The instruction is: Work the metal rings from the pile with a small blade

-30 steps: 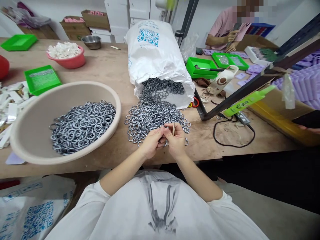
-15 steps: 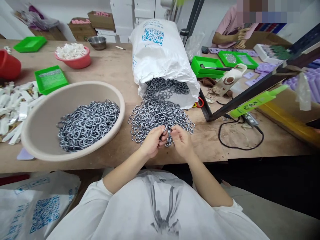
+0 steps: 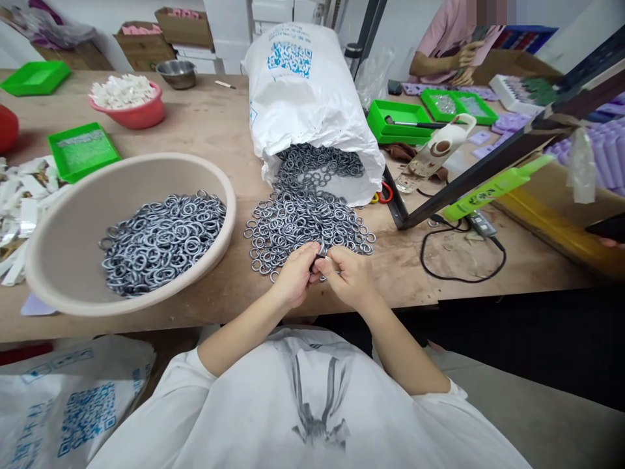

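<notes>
My left hand (image 3: 296, 277) is closed in a pinch on a grey ring (image 3: 322, 249), mostly covered by fingers. Against it, my right hand (image 3: 352, 277) is also closed, thumb and fingertips pressed together. A small dark piece (image 3: 316, 261) shows between the two hands; its kind cannot be made out. Just beyond them spreads a loose pile of grey rings (image 3: 297, 221). The rings spill from the mouth of a white sack (image 3: 312, 98) lying on its side. To the left, a large beige basin (image 3: 63, 215) holds a heap of similar rings (image 3: 163, 238).
Left of the basin are white parts (image 3: 29, 202), a green tray (image 3: 83, 150) and a red bowl of white pieces (image 3: 141, 117). A dark metal frame (image 3: 454, 182) slants across the right, near a cable (image 3: 422, 257) and bottle (image 3: 434, 153). A co-worker's hands (image 3: 466, 62) are at far right.
My hands have come together, the right closing against the left, over the dark piece. The whole view has shifted slightly, so the things on the table appear farther left.
</notes>
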A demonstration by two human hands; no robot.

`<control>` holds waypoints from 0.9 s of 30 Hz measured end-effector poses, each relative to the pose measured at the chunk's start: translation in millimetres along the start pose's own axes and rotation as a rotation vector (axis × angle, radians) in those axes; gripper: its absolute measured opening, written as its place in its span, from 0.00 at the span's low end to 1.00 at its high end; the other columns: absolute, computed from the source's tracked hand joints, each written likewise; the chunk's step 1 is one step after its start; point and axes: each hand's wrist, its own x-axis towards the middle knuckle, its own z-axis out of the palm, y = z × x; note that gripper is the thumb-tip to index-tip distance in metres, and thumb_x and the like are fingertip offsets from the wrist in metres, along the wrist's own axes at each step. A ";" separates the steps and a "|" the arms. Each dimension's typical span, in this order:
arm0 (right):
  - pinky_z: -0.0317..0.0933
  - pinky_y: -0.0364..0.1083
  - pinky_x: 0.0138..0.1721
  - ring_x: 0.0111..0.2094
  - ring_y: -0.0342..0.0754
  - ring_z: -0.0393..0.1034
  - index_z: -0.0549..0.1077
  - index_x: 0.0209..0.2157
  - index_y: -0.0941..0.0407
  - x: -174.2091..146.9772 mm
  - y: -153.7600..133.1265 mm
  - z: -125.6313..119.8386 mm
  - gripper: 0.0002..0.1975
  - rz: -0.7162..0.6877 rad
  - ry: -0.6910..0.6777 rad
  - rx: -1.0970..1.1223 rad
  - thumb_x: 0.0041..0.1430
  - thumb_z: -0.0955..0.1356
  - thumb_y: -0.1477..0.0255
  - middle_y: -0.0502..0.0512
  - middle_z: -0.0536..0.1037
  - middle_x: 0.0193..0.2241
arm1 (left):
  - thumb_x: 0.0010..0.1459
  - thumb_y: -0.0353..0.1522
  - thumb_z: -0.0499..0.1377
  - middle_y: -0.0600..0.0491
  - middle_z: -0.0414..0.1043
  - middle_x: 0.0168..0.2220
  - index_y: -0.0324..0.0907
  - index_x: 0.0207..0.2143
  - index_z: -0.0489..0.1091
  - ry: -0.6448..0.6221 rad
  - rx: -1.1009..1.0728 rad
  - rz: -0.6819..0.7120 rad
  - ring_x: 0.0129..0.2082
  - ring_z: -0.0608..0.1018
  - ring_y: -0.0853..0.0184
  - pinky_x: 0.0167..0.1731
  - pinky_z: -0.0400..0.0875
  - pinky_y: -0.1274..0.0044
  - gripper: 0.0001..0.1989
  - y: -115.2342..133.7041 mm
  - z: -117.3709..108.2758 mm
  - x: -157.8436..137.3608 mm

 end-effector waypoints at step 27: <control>0.58 0.44 0.27 0.24 0.44 0.62 0.75 0.35 0.55 32.3 77.1 4.7 0.13 0.506 0.198 0.514 0.56 0.69 0.59 0.49 0.73 0.25 | 0.45 0.41 0.70 0.55 0.71 0.27 0.38 0.33 0.69 0.024 0.051 -0.056 0.19 0.69 0.76 0.13 0.56 0.85 0.19 -8.1 -22.4 14.6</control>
